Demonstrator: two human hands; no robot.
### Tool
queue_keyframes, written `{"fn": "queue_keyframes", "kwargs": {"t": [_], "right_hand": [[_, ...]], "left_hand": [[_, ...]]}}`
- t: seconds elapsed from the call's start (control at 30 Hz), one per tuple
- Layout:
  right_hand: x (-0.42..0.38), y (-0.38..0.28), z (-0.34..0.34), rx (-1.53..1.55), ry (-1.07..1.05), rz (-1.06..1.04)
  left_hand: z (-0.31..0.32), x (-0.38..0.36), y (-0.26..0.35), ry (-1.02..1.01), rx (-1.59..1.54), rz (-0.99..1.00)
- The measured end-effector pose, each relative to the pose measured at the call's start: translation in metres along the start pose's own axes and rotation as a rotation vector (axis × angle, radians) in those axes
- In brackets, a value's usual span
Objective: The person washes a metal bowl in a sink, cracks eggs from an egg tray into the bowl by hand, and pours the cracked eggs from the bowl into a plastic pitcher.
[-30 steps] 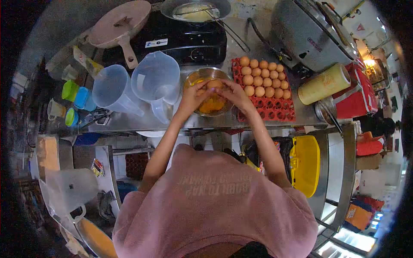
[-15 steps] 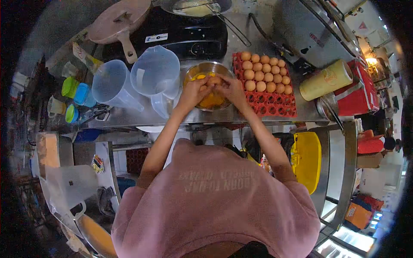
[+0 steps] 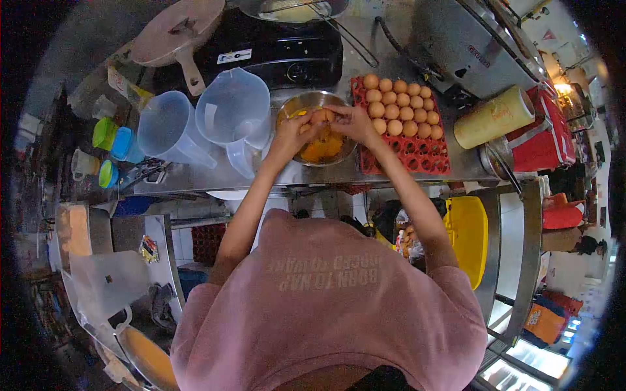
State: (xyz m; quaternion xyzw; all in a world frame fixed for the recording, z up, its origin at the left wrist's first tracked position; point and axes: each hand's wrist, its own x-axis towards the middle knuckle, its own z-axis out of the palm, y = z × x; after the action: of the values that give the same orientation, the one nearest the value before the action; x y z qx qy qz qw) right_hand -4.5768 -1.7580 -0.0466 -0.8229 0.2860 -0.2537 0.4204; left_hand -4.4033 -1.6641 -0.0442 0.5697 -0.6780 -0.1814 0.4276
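A brown egg is pinched between my two hands above a round metal bowl. My left hand grips it from the left, with the fingers curled in over the bowl's rim. From the right, my right hand closes its fingertips on the other side of the egg. Yellow-orange egg yolks lie in the bowl under the hands. Just right of the bowl, a red egg tray carries rows of brown eggs, and its front cups hold none.
Two clear plastic jugs stand left of the bowl. Behind are a black stove and a pan. A yellowish roll lies right of the tray. The steel counter's front edge runs before my body.
Both hands have shifted slightly over the bowl with the egg. The right fingers have drawn back a little and straightened, so more of the egg and the yolks shows.
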Motion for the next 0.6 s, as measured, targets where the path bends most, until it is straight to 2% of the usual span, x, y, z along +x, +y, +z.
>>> {"fn": "queue_keyframes", "kwargs": {"t": [0.07, 0.17, 0.27, 0.37, 0.57, 0.6], "right_hand": [[0.001, 0.0, -0.006, -0.095, -0.037, -0.043], [0.002, 0.004, -0.015, 0.129, -0.1, 0.039], [-0.001, 0.001, -0.024, 0.038, -0.124, -0.029], [0.006, -0.006, -0.028, -0.123, -0.11, -0.26], [0.009, -0.039, -0.037, -0.423, -0.119, -0.44], [0.009, -0.046, -0.038, -0.401, -0.127, -0.44]], "left_hand": [[0.001, 0.0, -0.001, 0.017, 0.01, 0.014], [-0.002, -0.004, -0.005, -0.038, -0.254, -0.208], [-0.006, 0.0, -0.013, -0.051, -0.106, -0.082], [-0.006, -0.001, -0.006, 0.02, 0.055, 0.054], [-0.01, 0.004, 0.023, 0.093, 0.175, 0.056], [-0.012, 0.005, 0.026, 0.1, 0.184, 0.066]]}}
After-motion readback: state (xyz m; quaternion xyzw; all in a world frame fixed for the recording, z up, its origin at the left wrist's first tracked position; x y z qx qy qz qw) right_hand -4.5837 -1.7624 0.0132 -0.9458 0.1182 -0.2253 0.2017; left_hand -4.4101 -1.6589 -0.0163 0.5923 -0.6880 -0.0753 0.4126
